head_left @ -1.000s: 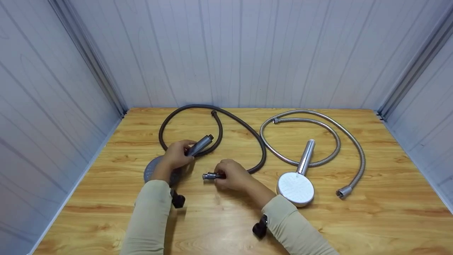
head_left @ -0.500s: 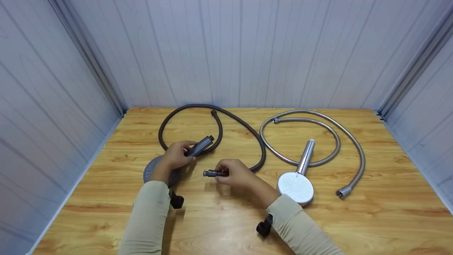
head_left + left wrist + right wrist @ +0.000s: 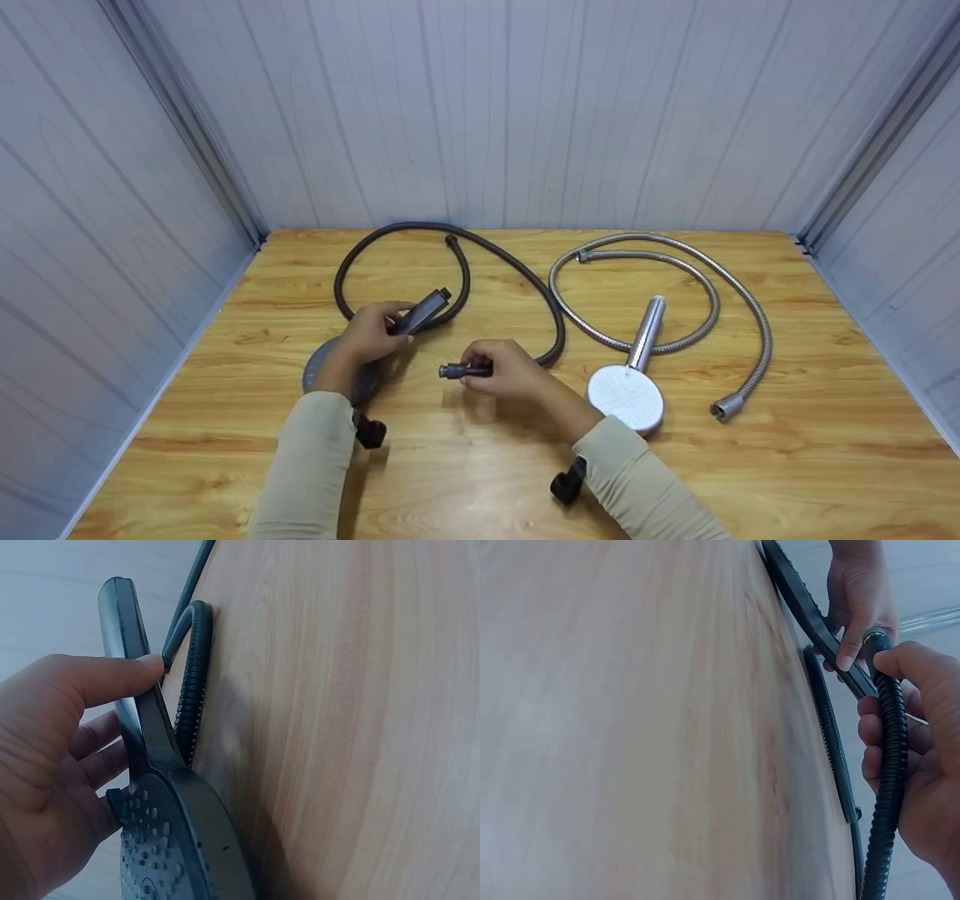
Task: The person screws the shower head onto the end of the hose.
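My left hand (image 3: 373, 334) grips the handle of a dark grey shower head (image 3: 161, 832), thumb across one side and fingers behind. The handle's threaded end points up and away to the right, while the round nozzle face lies partly hidden under my wrist in the head view. My right hand (image 3: 504, 367) pinches a black shower hose (image 3: 889, 765) just behind its metal end fitting (image 3: 452, 371). That fitting points left, toward my left hand, and stands apart from the handle's end. The rest of the black hose loops behind both hands on the table.
To the right lie a chrome shower head (image 3: 626, 397) with a white face and a coiled silver hose (image 3: 761, 330). The silver hose's larger nut (image 3: 727, 407) rests at the front right. Pale panel walls (image 3: 495, 112) enclose the wooden table (image 3: 450, 480) at the back and sides.
My right hand, holding the hose end, has lifted a little and drifted slightly to the right. My left hand and the shower head have stayed nearly in place.
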A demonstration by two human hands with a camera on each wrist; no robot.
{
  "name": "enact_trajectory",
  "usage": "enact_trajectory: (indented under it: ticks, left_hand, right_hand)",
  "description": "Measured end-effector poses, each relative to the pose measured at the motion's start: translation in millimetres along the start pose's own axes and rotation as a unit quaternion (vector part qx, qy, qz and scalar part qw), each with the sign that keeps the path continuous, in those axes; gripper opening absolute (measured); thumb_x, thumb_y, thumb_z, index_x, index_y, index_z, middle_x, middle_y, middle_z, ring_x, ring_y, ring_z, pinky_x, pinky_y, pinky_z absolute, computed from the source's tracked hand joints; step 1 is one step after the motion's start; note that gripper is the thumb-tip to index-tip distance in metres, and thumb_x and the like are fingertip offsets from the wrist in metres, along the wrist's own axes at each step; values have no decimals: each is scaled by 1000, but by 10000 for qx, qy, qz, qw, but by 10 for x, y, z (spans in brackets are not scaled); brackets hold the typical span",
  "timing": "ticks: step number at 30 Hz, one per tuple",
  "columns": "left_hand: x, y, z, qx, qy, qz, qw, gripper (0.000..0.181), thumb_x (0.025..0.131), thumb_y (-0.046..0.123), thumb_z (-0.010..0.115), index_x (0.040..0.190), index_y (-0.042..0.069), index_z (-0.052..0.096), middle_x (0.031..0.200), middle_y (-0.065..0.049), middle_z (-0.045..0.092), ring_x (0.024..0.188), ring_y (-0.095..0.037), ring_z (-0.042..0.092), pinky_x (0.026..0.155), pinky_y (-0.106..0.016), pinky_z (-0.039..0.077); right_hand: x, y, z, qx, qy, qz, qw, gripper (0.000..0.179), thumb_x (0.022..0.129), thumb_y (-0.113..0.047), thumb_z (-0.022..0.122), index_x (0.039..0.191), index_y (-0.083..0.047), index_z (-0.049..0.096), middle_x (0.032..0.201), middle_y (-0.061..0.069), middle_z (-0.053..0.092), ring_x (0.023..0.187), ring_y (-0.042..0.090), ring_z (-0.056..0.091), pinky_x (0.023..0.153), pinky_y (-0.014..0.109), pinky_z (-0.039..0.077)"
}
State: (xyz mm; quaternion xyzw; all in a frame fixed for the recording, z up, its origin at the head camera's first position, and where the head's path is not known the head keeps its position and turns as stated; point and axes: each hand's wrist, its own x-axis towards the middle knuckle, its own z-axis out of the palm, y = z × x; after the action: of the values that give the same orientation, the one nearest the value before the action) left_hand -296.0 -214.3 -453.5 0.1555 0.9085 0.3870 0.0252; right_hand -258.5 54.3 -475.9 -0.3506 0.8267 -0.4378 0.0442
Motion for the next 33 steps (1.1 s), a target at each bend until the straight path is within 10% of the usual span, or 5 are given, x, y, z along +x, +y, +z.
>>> enact_trajectory:
  ticks: [17,33]
  left_hand:
    - [-52,51,46,-248,78,116,9996,54,78,3,78,130,8,63,107,-16,66,84,-27,63,64,-32,50]
    - [-141,138,65,-316,193,323,9988,53,78,-2,77,128,5,63,121,-15,66,94,-22,62,80,-41,50]
  right_hand:
    - [-103,-35,-75,116,-22,-193,9997,13,84,-16,75,92,-7,70,81,-4,65,74,7,57,69,26,48]
    - [-182,-48,-114,502,179,-84,9985,16,83,-9,74,96,-4,68,85,-2,65,78,10,58,71,26,48]
